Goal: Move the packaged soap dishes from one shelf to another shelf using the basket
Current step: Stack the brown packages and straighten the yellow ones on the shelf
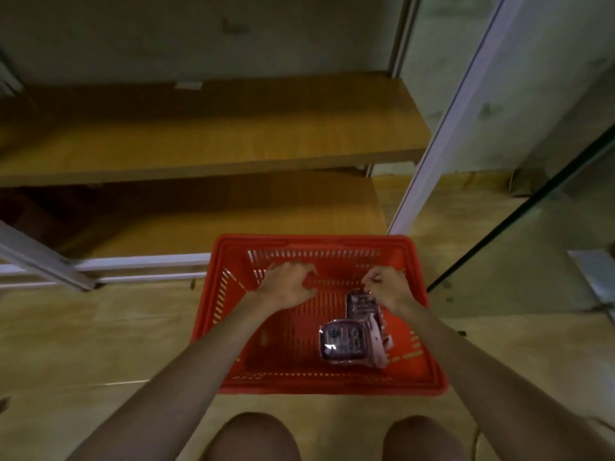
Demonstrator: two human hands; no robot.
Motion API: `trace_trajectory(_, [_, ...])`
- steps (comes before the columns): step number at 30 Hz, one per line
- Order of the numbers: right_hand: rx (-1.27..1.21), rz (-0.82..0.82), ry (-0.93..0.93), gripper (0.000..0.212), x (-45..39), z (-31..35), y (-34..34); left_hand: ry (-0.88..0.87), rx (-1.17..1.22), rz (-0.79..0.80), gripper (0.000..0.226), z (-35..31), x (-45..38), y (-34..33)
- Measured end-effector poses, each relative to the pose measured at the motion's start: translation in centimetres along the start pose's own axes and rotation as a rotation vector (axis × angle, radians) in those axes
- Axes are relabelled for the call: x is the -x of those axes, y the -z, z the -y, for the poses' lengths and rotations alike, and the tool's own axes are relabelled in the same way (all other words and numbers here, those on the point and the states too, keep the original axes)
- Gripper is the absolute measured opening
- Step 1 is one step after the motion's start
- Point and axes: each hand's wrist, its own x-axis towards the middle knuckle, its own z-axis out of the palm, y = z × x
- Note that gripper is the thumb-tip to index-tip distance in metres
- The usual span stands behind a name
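A red plastic basket [229, 294] stands on the floor in front of my knees. Two packaged soap dishes lie in its right half. One [342, 341] rests flat near the front. The other [361, 306] stands tilted behind it, and my right hand [387, 287] pinches its top edge. My left hand [288, 281] hovers over the middle of the basket with its fingers loosely curled downward and nothing in them.
Two bare wooden shelves are beyond the basket, an upper shelf [206, 141] and a lower shelf [233, 214]. A white metal frame [442, 121] and a glass panel [519, 227] rise on the right. A pale rail [43, 261] slants at left.
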Motion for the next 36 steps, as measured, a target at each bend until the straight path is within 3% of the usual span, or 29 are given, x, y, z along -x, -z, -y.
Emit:
trace_trajectory(6, [0.040, -0.092, -0.159, 0.027, 0.2, -5.2, -5.0, -0.052, -0.212, 0.161, 0.036, 1.2, -2.7, -8.3])
trace_trajectory(11, [0.094, 0.006, -0.037, 0.033, -0.5, -7.0, -5.9, -0.052, -0.243, 0.238, 0.053, 1.3, -4.4, -13.6])
trace_trajectory(18, [0.126, 0.029, 0.102, 0.046, 0.7, -7.6, -6.1, 0.010, 0.147, 0.331, 0.088, 1.1, -5.5, -18.5])
trace_trajectory(24, [0.123, 0.081, 0.039, 0.034, 0.2, -8.0, -6.9, 0.052, 0.367, 0.301, 0.076, 3.0, -5.6, -19.6])
trace_trajectory(29, [0.071, 0.061, -0.112, 0.035, -1.9, -9.3, -7.4, 0.093, 0.253, 0.363, 0.060, 2.5, -5.9, -19.8])
trace_trajectory(36, [0.072, 0.101, -0.239, 0.018, -3.5, -10.0, -8.7, 0.186, 0.608, 0.440, 0.051, 2.8, -5.6, -19.0])
